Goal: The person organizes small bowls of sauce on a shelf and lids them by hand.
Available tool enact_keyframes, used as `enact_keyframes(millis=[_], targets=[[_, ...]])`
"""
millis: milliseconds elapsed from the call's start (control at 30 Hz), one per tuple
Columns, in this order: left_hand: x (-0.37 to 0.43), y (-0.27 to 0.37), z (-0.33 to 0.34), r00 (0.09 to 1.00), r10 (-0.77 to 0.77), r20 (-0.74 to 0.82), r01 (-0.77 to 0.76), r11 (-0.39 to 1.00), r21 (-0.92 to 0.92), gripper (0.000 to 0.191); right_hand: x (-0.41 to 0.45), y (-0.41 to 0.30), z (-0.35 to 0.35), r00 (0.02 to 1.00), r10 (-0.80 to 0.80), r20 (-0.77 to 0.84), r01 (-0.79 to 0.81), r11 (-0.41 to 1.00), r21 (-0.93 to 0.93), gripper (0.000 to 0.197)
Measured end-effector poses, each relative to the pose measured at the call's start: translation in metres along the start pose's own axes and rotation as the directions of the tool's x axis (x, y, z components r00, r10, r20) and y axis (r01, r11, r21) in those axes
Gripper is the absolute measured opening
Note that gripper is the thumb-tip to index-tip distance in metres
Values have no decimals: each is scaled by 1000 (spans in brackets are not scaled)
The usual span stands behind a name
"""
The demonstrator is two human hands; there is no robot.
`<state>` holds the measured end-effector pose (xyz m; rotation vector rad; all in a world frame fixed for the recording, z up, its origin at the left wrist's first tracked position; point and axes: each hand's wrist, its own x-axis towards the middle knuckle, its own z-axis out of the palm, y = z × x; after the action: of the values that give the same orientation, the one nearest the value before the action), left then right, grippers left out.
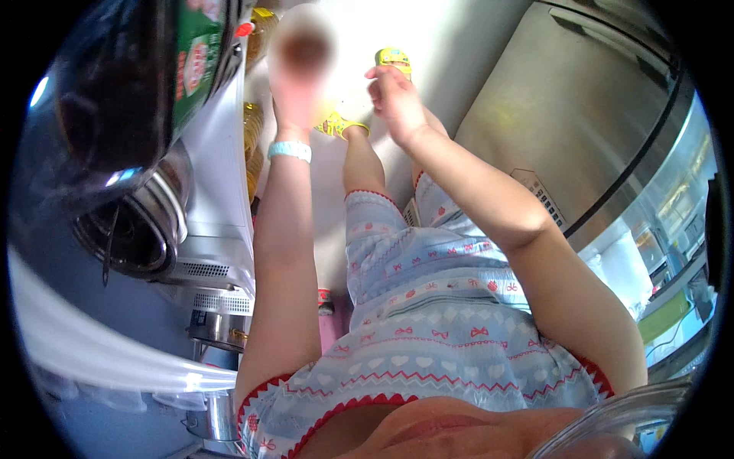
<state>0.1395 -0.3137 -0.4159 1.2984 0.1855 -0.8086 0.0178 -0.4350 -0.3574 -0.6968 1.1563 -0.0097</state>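
My left hand [293,112], with a pale blue band [290,150] at its wrist, reaches forward beside the shelf on the left. A blurred round patch covers its fingers and whatever is at them, so its grip cannot be made out. Out in front of my body, over the light floor, my right hand [397,106] hangs with loosely bent fingers. Nothing shows in it. Below the hands are my feet in yellow clogs [394,56] with coloured spots.
Close on the left is a big dark plastic bottle [120,80] with a green label. A white shelf rack [215,166] holds metal pots [137,241]. Oil bottles [252,132] line its far side. A stainless-steel cabinet door [550,109] stands at the right.
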Motion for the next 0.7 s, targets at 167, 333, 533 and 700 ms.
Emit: enact_keyframes(millis=[167, 333, 533, 700], targets=[[-108, 78, 19, 994, -104, 42, 112, 946, -305, 42, -74, -64, -22, 973, -170, 156, 202, 956, -215, 21], [-261, 139, 58, 998, -29, 53, 40, 973, -226, 52, -189, -118, -42, 904, -186, 385, 341, 857, -387, 22], [-382, 196, 69, 988, 157, 11, -141, 916, -375, 50, -260, -151, -2, 731, -198, 653, 524, 776, -351, 26], [-473, 219, 18, 956, 280, -85, -289, 853, -436, 50, -339, -123, 59, 593, -231, 772, 601, 765, -232, 18]])
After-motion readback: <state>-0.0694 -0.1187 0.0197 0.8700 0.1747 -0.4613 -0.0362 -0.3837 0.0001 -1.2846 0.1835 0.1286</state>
